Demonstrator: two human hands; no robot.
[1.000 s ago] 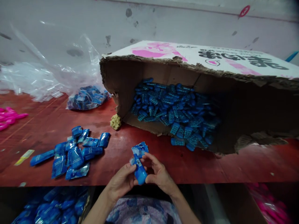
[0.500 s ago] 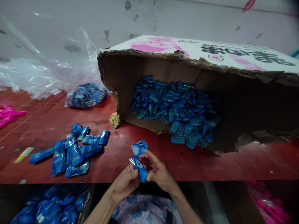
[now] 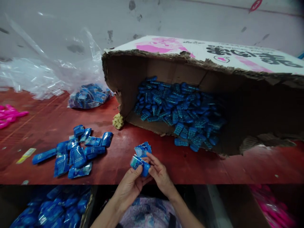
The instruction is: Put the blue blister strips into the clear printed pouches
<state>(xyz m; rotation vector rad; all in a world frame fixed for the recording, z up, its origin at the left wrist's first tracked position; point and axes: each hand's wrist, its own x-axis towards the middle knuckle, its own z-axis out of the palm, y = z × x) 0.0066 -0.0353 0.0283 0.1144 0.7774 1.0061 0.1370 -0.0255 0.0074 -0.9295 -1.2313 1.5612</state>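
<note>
My left hand (image 3: 132, 183) pinches a small glossy blue packet (image 3: 139, 164) between thumb and fingers, just over the table's front edge. At the packet's right end, the thumb and fingertips of my right hand (image 3: 161, 175) close on it too. Directly beyond lies a flat blue wrapper or packet (image 3: 142, 149), partly covered by the held packet and my right fingers. To the left is a loose pile of similar blue packets (image 3: 77, 156). A torn-edged cardboard box (image 3: 123, 72) on its side holds a heap of small blue pieces with teal dots (image 3: 173, 101).
A clear plastic bag of blue packets (image 3: 89, 96) sits beside clear plastic film (image 3: 35, 76). Pink pieces (image 3: 10, 115), a yellow strip (image 3: 26, 155) and a crumpled yellowish lump (image 3: 118, 121) lie on the red table (image 3: 232, 171). Below its edge are blue packets (image 3: 54, 209) and pink items (image 3: 273, 202).
The packet has been turned in my hands: its barcode side faced up before, and a patterned side shows now. My right fingers have closed onto its end.
</note>
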